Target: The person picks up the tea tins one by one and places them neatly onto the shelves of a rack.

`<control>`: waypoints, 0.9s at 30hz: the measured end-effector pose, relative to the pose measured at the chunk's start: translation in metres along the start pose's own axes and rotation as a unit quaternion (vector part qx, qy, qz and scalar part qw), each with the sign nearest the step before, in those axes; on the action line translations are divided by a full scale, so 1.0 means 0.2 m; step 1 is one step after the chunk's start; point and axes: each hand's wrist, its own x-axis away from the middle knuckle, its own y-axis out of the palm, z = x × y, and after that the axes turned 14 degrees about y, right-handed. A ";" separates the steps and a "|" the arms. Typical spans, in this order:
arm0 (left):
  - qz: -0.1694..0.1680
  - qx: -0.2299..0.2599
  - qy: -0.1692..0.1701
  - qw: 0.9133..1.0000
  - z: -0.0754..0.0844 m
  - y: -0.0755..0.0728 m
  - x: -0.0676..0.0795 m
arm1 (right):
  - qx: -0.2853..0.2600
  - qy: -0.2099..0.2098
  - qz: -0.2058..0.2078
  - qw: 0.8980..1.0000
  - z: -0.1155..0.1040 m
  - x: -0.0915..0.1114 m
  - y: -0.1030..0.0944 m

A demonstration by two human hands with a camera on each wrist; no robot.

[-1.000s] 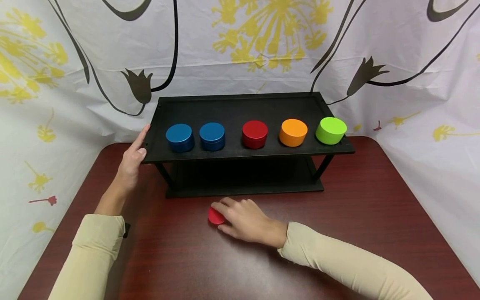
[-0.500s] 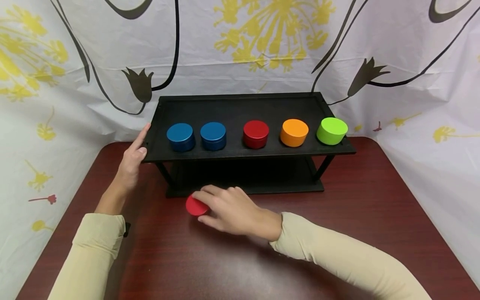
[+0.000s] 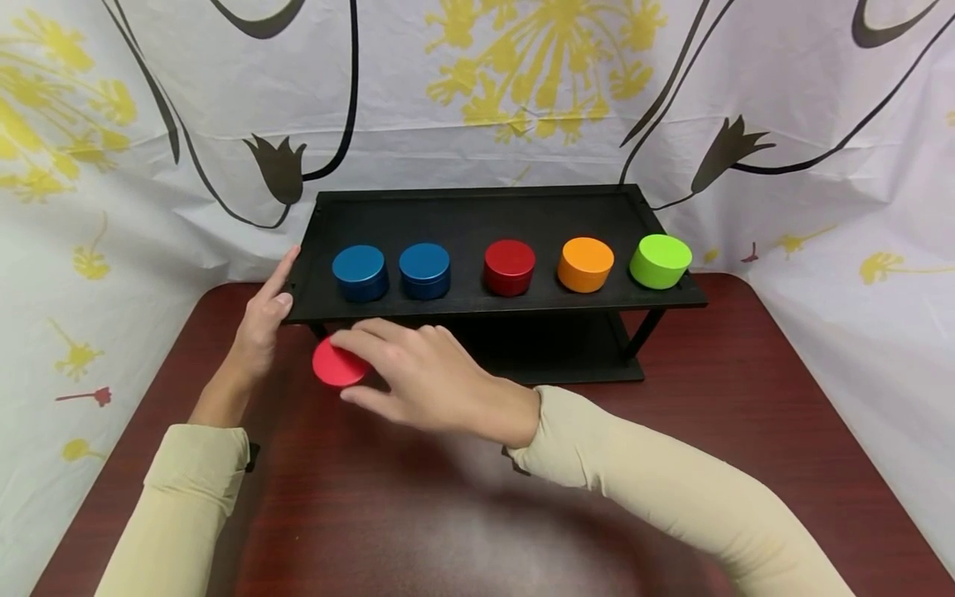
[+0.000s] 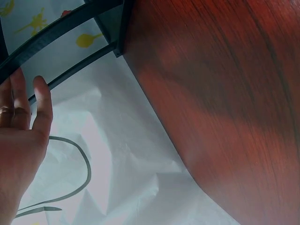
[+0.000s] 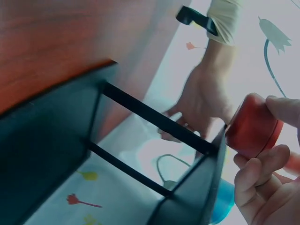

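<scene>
My right hand (image 3: 436, 381) holds a round red tin (image 3: 338, 363) between thumb and fingers, in front of the left front part of a black two-tier shelf (image 3: 477, 220). In the right wrist view the tin (image 5: 253, 124) shows its side, pinched near its rim, beside the upper board's edge. Along the shelf's left edge, my left hand (image 3: 257, 332) rests with straight fingers. The left wrist view shows that hand (image 4: 23, 126) with fingers extended against the black frame. On the upper board stand two blue tins (image 3: 361, 274) (image 3: 424, 272) and a dark red tin (image 3: 510, 268).
Farther right on the upper board are an orange tin (image 3: 585, 265) and a lime green tin (image 3: 661, 261). The lower board (image 3: 537, 348) sits on a dark red wooden table (image 3: 477, 531). A white patterned curtain (image 3: 477, 99) encloses the back and sides.
My right hand has lifted the red tin off the tabletop area and carried it left and up toward the shelf's left front. The left hand stays at the shelf's edge.
</scene>
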 end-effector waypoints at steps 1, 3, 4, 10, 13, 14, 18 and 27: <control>-0.001 -0.001 -0.001 1.000 0.00 0.00 0.00 | 0.000 0.002 0.003 1.000 -0.01 -0.02 -0.01; 0.000 0.000 -0.003 1.000 0.00 0.00 0.00 | -0.001 0.007 0.007 1.000 -0.03 -0.05 -0.04; 0.000 0.000 -0.004 1.000 0.00 0.00 0.00 | -0.002 0.011 0.010 1.000 -0.04 -0.07 -0.05; 0.007 0.000 -0.006 1.000 0.00 0.00 0.00 | 0.002 0.030 0.036 0.999 -0.07 -0.16 -0.09; 0.010 -0.002 -0.004 1.000 0.00 0.00 0.00 | 0.012 0.046 0.051 0.998 -0.08 -0.19 -0.10; 0.010 -0.003 -0.005 1.000 0.00 0.00 0.00 | 0.015 0.052 0.053 0.997 -0.08 -0.21 -0.11; 0.005 -0.009 0.003 1.000 0.00 0.00 0.00 | 0.024 0.074 0.051 0.996 -0.08 -0.26 -0.12; 0.027 -0.005 0.021 0.999 -0.01 0.00 0.01 | 0.039 0.089 0.031 0.995 -0.10 -0.34 -0.14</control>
